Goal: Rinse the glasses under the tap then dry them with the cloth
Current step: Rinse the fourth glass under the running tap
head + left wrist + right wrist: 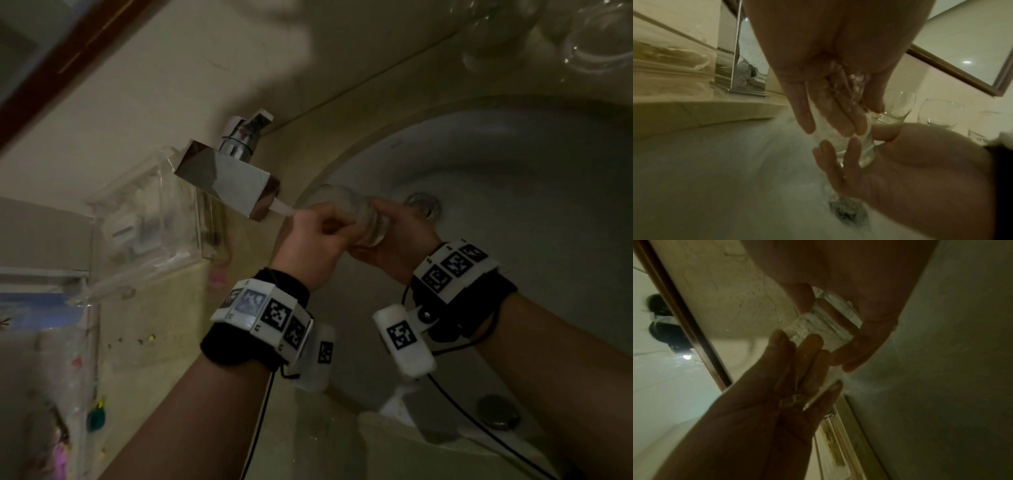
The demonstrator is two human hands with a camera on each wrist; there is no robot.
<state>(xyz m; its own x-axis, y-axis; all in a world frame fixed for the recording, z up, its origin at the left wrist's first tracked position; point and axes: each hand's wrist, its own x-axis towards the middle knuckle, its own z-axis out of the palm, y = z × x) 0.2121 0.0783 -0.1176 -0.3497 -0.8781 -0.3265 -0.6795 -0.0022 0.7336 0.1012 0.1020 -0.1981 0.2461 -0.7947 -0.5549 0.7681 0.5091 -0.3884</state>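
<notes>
A clear glass (356, 212) lies tilted over the white sink (513, 205), with its mouth toward the square chrome tap (229, 178). Water (282, 207) runs from the spout onto it. My left hand (329, 226) grips the upper part, and in the left wrist view its wet fingers (840, 113) lie along the frothy glass (865, 151). My right hand (387, 222) holds the thick base (840, 311) between thumb and fingers. Several more glasses (596, 44) stand on the counter beyond the basin; two (898, 107) show in the left wrist view. No cloth is visible.
The drain (423, 204) sits just beyond the hands. A clear plastic box (147, 219) stands left of the tap on the beige counter (157, 325). A round metal disc (498, 413) lies on the near rim. A framed mirror (68, 51) hangs behind.
</notes>
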